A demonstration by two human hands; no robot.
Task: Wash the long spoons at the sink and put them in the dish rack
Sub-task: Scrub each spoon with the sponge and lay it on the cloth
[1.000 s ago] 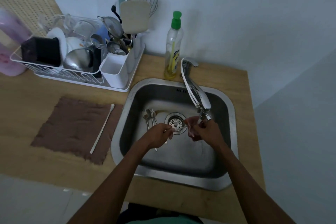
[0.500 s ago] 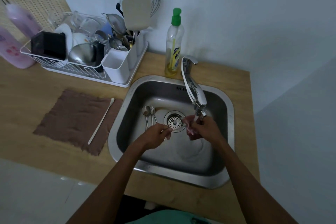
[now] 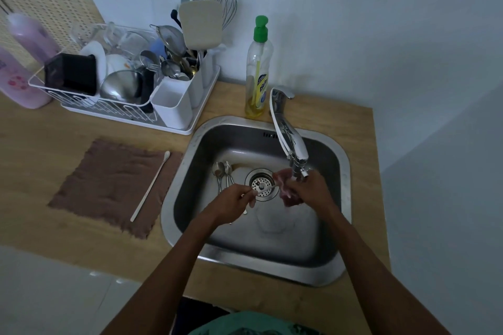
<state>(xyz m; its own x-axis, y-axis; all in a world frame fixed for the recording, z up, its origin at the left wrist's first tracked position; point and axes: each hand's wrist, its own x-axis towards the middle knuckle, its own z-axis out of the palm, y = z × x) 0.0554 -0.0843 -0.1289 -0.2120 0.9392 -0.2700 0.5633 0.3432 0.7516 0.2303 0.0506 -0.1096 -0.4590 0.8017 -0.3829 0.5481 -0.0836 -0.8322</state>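
Location type: domestic kitchen, washing-up station.

Indicators:
- A stainless steel sink (image 3: pixel 258 264) is set into a wooden tabletop (image 3: pixel 40 171), with a single-lever mixer tap (image 3: pixel 288 136) at its rear rim.
- A dish soap bottle (image 3: pixel 258 73) with a green cap stands just beside the tap base.
- A white dish rack (image 3: pixel 202 114) on the tabletop holds a steel bowl (image 3: pixel 119 85), a plate (image 3: pixel 95 53) and a strainer (image 3: pixel 170 35).
- Its cutlery holder (image 3: pixel 177 106) carries a whisk (image 3: pixel 221 0) and a spatula (image 3: pixel 201 23).
- A brown cloth (image 3: pixel 114 185) lies flat left of the sink.
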